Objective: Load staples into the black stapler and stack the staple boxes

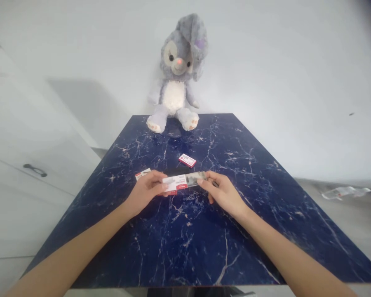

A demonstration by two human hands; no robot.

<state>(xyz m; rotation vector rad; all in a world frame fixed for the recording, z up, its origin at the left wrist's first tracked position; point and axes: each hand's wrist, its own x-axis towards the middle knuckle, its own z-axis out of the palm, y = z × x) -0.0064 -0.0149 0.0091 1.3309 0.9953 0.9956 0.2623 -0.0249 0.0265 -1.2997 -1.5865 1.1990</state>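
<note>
Both hands hold a slim package [176, 181] level above the table, white and red on its left part and see-through on its right part. My left hand [146, 189] pinches the white end between thumb and fingers. At the see-through end, my right hand [224, 192] is closed with its thumb on top; a small dark piece shows by its fingers, too blurred to name. Beyond them lies a small white box with red edges [187, 160]. Another white-and-red packet [142, 173] is partly hidden behind my left hand. A dark flat shape [174, 170] shows just behind the package.
A grey plush rabbit [174, 97] sits at the far edge of the blue marble-patterned table [185, 243], against the white wall. To the left stands a white cabinet with a dark handle [35, 169]. Clear plastic wrapping [344, 192] lies on the floor at the right.
</note>
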